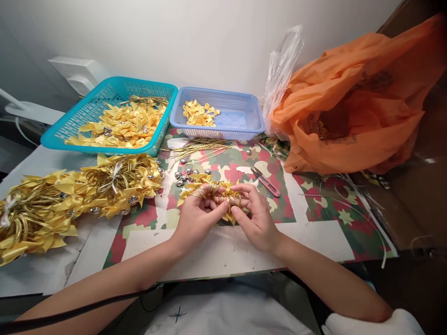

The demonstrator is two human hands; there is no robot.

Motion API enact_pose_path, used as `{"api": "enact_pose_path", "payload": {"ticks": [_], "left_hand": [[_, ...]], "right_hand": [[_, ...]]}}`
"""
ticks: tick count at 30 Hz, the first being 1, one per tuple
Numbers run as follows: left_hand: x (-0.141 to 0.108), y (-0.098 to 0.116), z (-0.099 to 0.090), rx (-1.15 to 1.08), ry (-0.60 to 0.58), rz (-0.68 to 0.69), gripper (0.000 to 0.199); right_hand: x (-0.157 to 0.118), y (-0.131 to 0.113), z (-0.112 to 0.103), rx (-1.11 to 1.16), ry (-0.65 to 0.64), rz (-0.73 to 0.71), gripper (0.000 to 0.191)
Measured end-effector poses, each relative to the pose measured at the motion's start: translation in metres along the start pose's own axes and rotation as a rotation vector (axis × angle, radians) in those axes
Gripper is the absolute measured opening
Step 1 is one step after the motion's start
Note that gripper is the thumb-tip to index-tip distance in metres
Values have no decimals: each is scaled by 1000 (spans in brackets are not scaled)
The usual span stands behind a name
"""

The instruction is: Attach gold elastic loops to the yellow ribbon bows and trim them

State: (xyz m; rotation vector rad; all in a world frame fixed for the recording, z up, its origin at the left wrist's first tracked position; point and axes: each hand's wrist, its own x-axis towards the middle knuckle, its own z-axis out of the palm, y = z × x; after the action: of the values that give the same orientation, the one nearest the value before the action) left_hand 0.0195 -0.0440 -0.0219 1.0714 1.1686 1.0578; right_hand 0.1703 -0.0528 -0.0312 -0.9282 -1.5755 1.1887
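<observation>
Both my hands meet over the middle of the table around a bunch of yellow ribbon bows on gold cords (213, 188). My left hand (199, 215) is closed on the bunch's left side, thumb pointing inward. Opposite it, my right hand (257, 217) grips the cords with curled fingers, its thumb close to the left one. Some of the bows are hidden under my fingers. Silver bells (180, 177) lie loose just beyond my left hand. To the right of the bunch rests a pair of pink thread snips (266, 181).
A teal basket (115, 150) full of yellow bows and a blue basket (244, 130) with fewer stand against the wall. Gold cords (199, 150) lie before them. Tied bow bundles (118, 181) cover the left side. An orange bag (349, 102) fills the right.
</observation>
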Motion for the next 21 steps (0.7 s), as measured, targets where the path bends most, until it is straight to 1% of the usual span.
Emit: {"api": "enact_pose_path", "payload": {"ticks": [4, 9, 15, 19, 21], "left_hand": [[1, -1, 0, 12, 5, 6, 21], [1, 1, 1, 32, 13, 8, 21], [1, 1, 2, 47, 21, 27, 21], [1, -2, 1, 41, 24, 17, 22], [1, -3, 1, 32, 25, 13, 25]], "right_hand": [[1, 0, 0, 41, -5, 23, 26], [0, 2, 0, 87, -13, 9, 23], [-2, 11, -2, 49, -7, 69, 23], [0, 8, -2, 71, -16, 63, 22], [1, 5, -1, 87, -24, 44, 25]]}}
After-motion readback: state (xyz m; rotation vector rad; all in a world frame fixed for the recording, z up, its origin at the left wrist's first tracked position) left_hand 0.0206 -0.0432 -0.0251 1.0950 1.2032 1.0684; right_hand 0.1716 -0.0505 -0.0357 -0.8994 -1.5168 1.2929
